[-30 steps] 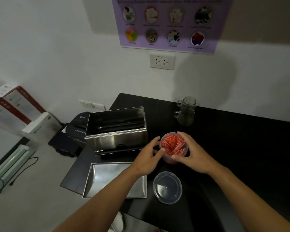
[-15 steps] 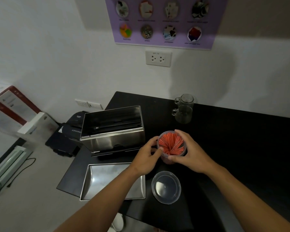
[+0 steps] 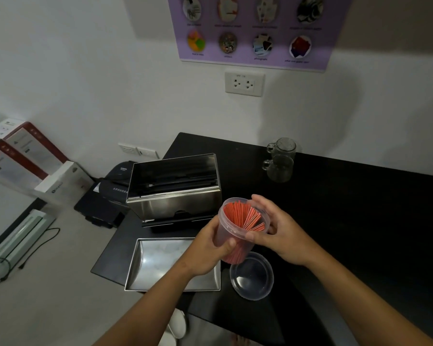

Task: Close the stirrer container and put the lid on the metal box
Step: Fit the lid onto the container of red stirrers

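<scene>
Both the left hand (image 3: pixel 210 242) and right hand (image 3: pixel 279 232) have lifted the open stirrer container (image 3: pixel 241 227) off the counter (image 3: pixel 360 221), tilted above its round lid (image 3: pixel 251 275) by the near edge, ready for capping.

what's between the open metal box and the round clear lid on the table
In the head view, the stirrer container, held in both hands, sits between the metal box and the clear lid.

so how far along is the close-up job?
Nothing finished yet. In hand: both the left hand and right hand hold the clear plastic stirrer container of red sticks, tilted and open. Left: its round clear lid lies on the black table, and the flat metal lid lies in front of the open steel box.
</scene>
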`<state>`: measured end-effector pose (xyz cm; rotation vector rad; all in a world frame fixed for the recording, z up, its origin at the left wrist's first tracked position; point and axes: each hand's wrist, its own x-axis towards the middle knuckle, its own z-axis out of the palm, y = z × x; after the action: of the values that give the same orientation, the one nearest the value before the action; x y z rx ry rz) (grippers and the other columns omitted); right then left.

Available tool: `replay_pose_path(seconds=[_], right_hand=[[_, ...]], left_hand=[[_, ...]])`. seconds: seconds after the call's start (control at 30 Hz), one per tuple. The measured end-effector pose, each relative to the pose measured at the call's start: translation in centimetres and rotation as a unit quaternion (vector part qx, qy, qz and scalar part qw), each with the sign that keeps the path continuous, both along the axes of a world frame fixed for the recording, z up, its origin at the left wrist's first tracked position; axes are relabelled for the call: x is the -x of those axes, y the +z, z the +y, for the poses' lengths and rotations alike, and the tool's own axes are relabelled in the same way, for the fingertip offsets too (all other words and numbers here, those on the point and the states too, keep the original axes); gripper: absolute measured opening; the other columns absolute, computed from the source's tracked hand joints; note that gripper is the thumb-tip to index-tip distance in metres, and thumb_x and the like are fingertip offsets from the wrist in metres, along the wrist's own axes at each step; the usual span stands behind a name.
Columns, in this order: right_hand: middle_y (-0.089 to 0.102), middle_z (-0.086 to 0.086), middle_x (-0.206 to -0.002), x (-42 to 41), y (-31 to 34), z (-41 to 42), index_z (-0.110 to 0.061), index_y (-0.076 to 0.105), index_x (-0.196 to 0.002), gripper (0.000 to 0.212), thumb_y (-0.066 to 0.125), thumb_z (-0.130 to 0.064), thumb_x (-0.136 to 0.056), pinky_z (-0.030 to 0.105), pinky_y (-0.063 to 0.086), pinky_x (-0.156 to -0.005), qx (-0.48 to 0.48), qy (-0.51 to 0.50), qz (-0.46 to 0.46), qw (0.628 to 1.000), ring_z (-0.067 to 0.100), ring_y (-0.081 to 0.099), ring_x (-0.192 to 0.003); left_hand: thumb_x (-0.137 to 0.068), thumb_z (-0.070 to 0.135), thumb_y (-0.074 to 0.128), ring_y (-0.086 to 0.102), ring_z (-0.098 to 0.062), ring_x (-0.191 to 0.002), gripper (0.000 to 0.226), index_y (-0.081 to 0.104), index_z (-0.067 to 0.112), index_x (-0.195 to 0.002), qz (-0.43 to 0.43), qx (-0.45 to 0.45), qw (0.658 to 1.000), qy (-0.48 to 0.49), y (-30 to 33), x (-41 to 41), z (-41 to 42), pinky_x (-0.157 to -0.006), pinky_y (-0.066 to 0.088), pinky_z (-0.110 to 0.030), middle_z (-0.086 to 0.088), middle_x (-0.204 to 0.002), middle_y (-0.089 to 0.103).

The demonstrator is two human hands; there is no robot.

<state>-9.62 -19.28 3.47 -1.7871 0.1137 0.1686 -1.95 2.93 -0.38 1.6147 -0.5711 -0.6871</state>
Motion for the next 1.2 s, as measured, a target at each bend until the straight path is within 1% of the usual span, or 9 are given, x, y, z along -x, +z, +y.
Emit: replay_pose_path(seconds=[0.13,0.23,0.3,0.4,0.47,0.67,0.83,0.97,1.2], right_hand=[[0.042,-0.02,-0.156,0.2,0.0,0.6,-0.031,0.022,-0.162,0.104,0.08,-0.054,-0.078,0.024,0.048,-0.107,-0.029,0.027,0.014,0.999,-0.002,0.049,-0.139],[0.05,-0.023,-0.149,0.2,-0.4,0.4,-0.036,0.029,-0.159,0.097,0.062,-0.08,-0.079,0.022,0.05,-0.102,-0.026,0.008,0.031,0.999,-0.005,0.053,-0.133],[0.058,-0.021,-0.141,0.1,-1.4,0.2,-0.038,0.043,-0.153,0.086,0.052,-0.084,-0.082,0.02,0.049,-0.096,0.05,-0.032,0.065,0.996,-0.003,0.061,-0.121],[0.062,-0.017,-0.12,-0.4,-4.1,0.2,-0.031,0.061,-0.14,0.045,0.061,-0.049,-0.099,0.017,0.047,-0.086,0.257,-0.026,0.088,0.962,0.0,0.062,-0.105],[0.058,-0.018,-0.112,-0.4,-5.7,0.5,-0.028,0.065,-0.136,0.038,0.063,-0.04,-0.1,0.018,0.045,-0.084,0.353,0.022,0.092,0.931,0.001,0.06,-0.103],[0.059,-0.009,-0.114,0.0,-8.2,1.8,-0.03,0.069,-0.124,0.03,0.065,-0.044,-0.097,0.026,0.052,-0.084,0.452,0.082,0.104,0.882,0.006,0.06,-0.1],[0.062,-0.011,-0.102,-0.3,-7.8,1.6,-0.034,0.067,-0.1,0.008,0.06,-0.036,-0.101,0.026,0.055,-0.079,0.43,0.067,0.114,0.893,0.004,0.062,-0.089],[0.069,-0.01,-0.091,-0.7,-5.5,1.2,-0.04,0.058,-0.098,0.005,0.058,-0.037,-0.102,0.023,0.056,-0.067,0.344,0.015,0.142,0.928,0.003,0.069,-0.079],[0.07,-0.012,-0.112,-0.9,0.1,1.4,-0.026,0.065,-0.136,0.036,0.066,-0.033,-0.1,0.017,0.052,-0.078,0.21,-0.08,0.051,0.973,0.0,0.066,-0.098]], left_hand=[[-0.085,0.054,0.079,0.059,-0.022,-0.138,0.075,0.05,0.029,-0.15,0.011,0.004,1.0,0.017,-0.3,0.1,1.2,-0.111,0.051,-0.035,0.001,-0.144,0.064],[-0.084,0.058,0.079,0.061,-0.018,-0.135,0.072,0.053,0.034,-0.147,0.007,-0.001,0.999,0.037,-0.4,0.1,2.4,-0.107,0.052,-0.029,0.005,-0.141,0.066],[-0.082,0.06,0.078,0.061,-0.016,-0.134,0.069,0.055,0.041,-0.144,0.007,-0.004,0.999,0.047,-0.5,0.0,3.2,-0.104,0.052,-0.025,0.007,-0.14,0.067],[-0.082,0.059,0.08,0.061,-0.018,-0.135,0.065,0.057,0.043,-0.141,0.011,-0.003,0.998,0.054,-0.5,-0.1,4.3,-0.105,0.052,-0.025,0.005,-0.141,0.067],[-0.081,0.06,0.08,0.061,-0.02,-0.135,0.065,0.058,0.043,-0.14,0.015,-0.005,0.998,0.06,-0.5,-0.1,4.8,-0.105,0.052,-0.026,0.003,-0.141,0.067],[-0.084,0.057,0.08,0.061,-0.02,-0.135,0.063,0.058,0.042,-0.141,0.014,-0.007,0.998,0.061,-0.2,0.2,5.9,-0.104,0.052,-0.022,0.003,-0.142,0.067],[-0.081,0.06,0.08,0.061,-0.02,-0.135,0.066,0.058,0.042,-0.141,0.009,-0.004,0.998,0.064,0.2,0.7,6.4,-0.107,0.051,-0.025,0.003,-0.142,0.067],[-0.08,0.066,0.078,0.061,-0.014,-0.134,0.062,0.058,0.052,-0.137,-0.007,-0.007,0.998,0.069,1.0,1.0,6.9,-0.105,0.051,-0.021,0.01,-0.141,0.067],[-0.081,0.068,0.076,0.063,-0.016,-0.132,0.059,0.06,0.051,-0.135,-0.035,0.022,0.995,0.095,3.0,1.4,8.1,-0.102,0.052,-0.021,0.009,-0.138,0.068]])
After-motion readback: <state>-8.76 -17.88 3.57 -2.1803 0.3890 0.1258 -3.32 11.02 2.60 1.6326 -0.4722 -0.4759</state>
